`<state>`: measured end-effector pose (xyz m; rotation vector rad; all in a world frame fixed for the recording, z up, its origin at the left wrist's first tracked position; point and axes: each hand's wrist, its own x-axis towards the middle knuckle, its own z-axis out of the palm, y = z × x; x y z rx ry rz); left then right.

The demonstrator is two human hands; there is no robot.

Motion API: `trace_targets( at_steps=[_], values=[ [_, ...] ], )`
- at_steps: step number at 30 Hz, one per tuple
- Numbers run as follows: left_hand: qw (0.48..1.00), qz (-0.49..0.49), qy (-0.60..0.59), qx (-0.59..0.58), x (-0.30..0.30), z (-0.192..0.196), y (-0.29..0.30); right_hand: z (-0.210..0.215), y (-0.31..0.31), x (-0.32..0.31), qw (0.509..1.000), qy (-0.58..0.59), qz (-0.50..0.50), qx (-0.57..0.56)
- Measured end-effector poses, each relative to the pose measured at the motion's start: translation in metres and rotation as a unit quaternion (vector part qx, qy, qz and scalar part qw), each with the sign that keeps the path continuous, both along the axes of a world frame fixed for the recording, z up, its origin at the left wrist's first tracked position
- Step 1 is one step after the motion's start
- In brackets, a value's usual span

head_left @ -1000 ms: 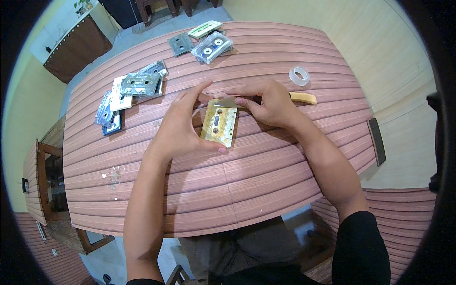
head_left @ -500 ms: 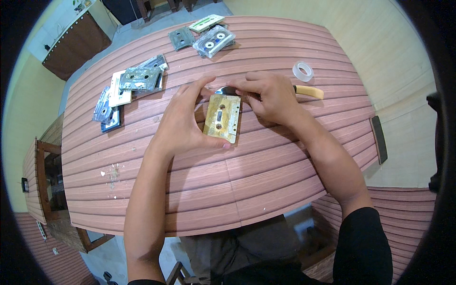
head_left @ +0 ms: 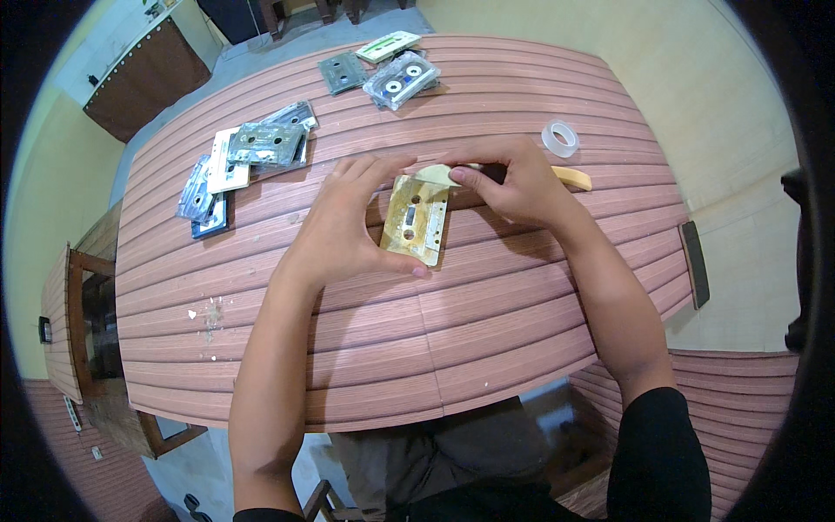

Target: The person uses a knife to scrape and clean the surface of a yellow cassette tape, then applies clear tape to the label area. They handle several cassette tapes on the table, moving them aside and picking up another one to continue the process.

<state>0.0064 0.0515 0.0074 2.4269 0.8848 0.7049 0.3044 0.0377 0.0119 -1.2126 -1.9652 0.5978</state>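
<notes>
Gold-toned, worn-looking plastic marks the cassette (head_left: 416, 228) that lies flat on the table between the two hands. Around its left side curves the left hand (head_left: 342, 224), thumb and fingers spread well apart: the thumb is at the near edge and the fingertips are by the far edge. Whether they press on it, I cannot tell. On the other side, the right hand (head_left: 515, 181) is closed around a knife (head_left: 435, 176), its thumb and fingers pinching near the base of the blade. The blade points left and lies over the far edge of the cassette; whether it touches the plastic is too small to tell. The yellow handle (head_left: 575, 179) sticks out to the right behind that hand.

Just beyond the right hand sits a roll of clear tape (head_left: 551, 144), apart from everything else. Farther off to the left is an overlapping pile of cassettes (head_left: 263, 145), some clear, one white (head_left: 228, 162) and one blue (head_left: 211, 220) at the bottom. Near the far edge, a smaller cluster holds a grey cassette (head_left: 342, 74), a clear one (head_left: 402, 80) and a white one with green (head_left: 388, 47). White crumbs (head_left: 214, 318) are scattered left of the left forearm. All of this rests on a pinkish, plank-patterned table (head_left: 504, 296). Past its far left corner hangs a brown curtain (head_left: 152, 83).
</notes>
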Motion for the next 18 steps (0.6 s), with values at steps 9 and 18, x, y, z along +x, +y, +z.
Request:
trace_targets(
  at_steps=[9,18],
  values=[
    [0.999,0.006,-0.029,-0.041,0.000,0.000,-0.005,0.005,0.000,0.002,0.988,-0.077,0.020,0.131],
    [0.969,0.041,-0.195,-0.146,0.007,-0.002,-0.002,0.011,-0.012,-0.018,0.974,-0.078,0.016,0.211]
  ],
)
